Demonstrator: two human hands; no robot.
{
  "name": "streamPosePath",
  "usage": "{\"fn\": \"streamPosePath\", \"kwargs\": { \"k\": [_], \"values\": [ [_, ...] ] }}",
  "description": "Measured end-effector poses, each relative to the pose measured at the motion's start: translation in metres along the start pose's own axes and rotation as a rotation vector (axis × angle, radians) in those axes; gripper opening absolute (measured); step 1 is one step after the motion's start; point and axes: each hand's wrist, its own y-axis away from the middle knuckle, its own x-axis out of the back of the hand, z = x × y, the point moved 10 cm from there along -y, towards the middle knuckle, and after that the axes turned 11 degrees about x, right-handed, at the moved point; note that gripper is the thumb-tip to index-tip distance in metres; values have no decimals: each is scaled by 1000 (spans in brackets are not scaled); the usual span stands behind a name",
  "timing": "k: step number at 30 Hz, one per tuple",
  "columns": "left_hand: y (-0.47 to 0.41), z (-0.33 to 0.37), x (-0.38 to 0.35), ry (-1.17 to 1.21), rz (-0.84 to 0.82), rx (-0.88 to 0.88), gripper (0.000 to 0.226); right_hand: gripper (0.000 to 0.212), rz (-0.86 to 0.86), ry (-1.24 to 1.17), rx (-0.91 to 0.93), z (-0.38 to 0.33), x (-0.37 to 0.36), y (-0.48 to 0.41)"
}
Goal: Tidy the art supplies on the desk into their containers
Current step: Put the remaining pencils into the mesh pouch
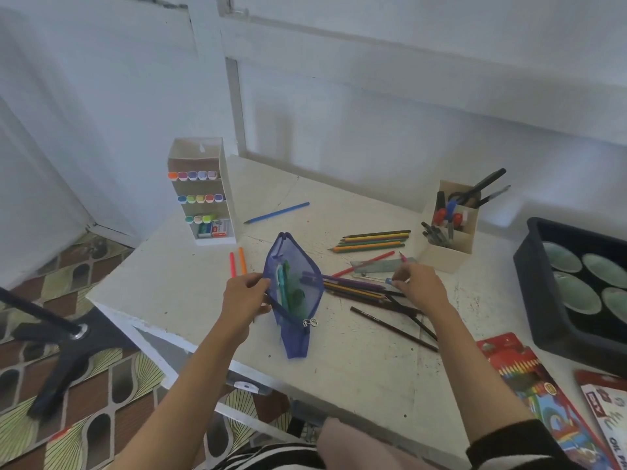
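Left hand (246, 296) is gripping the open zip edge of the blue mesh pouch (295, 300) and holding it upright on the desk (356, 368), mouth gaping. Right hand (419, 286), right of the pouch, is pinching a thin blue-ended tool (388, 281) beside the ruler (383, 265). I cannot tell what the tool is.

Progress, judged: partway. The pouch is carrying a few green and teal items. The marker rack (203, 191), beyond-left of the pouch, is holding three rows, with the lowest showing gaps.

Remaining loose:
- two markers (237, 262), just left of the pouch
- blue pencil (278, 212), beyond the pouch
- coloured pencil row (373, 241), beyond-right of the pouch
- dark pencils (390, 310), fanning out from the pouch's right side

Pen holder (451, 232), dark tray (543, 283) and pencil box (529, 378) are sitting well right of the pouch.

Obstruction, judged: the crossed dark pencils are lying under the right hand's path back to the pouch mouth.
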Motion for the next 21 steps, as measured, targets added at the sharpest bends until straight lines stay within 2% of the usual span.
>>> {"fn": "streamPosePath", "kwargs": {
  "k": [5,9,14,17,21],
  "values": [
    [-1,-1,-1,7,-5,1,24,13,187,-472,-23,0,24,15],
    [0,1,-2,7,2,-5,25,12,274,-533,69,-19,41,21],
    [0,0,-5,8,3,5,15,11,284,-462,373,-76,59,29],
    [-1,-1,-4,9,4,8,15,15,289,-571,479,-114,66,36],
    [-1,-1,-3,2,7,6,24,14,188,-727,570,-163,49,42]
  ]
}}
